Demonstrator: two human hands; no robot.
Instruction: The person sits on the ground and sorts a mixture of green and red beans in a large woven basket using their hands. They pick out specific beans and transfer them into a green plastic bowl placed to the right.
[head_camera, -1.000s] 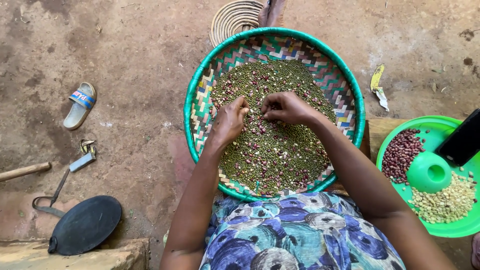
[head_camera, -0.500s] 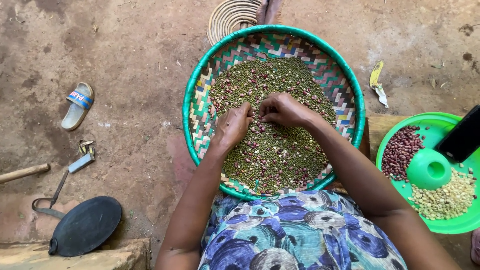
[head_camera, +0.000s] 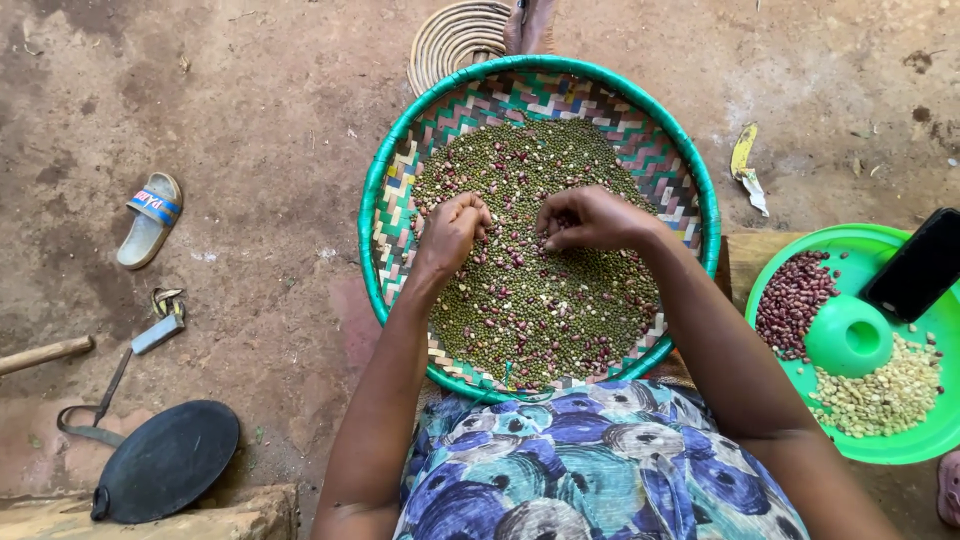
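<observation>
We are sitting on the dirt floor (head_camera: 250, 130) with a round woven tray (head_camera: 690, 190), rimmed in green and patterned in zigzag colours, resting against our lap, and both our hands are lying on the heap of small green grains (head_camera: 540, 310) mixed with darker reddish beans that is filling its middle. Our left hand (head_camera: 453, 232) is resting knuckles-up on the grains with its fingers (head_camera: 472, 212) curled in narrowly; we cannot tell whether they are pinching anything. Our right hand (head_camera: 590, 218) is lying just beside it, the two nearly touching, its fingers (head_camera: 556, 236) bunched close with the tips pressing into the grains, and whether they are holding a bean is hidden from us. To our right a green plastic plate (head_camera: 880, 448) is holding a pile of dark red beans (head_camera: 790, 300), a pile of pale beans (head_camera: 885, 395), a small green cup (head_camera: 848, 335) between them and a black phone (head_camera: 918, 264) leaning over its rim. To our left on the floor a sandal (head_camera: 150, 218), a wooden handle (head_camera: 45, 354) and a flat black pan (head_camera: 165, 462) are lying well apart from the tray, and a coiled mat (head_camera: 455, 40) is lying just beyond the tray's far edge.
</observation>
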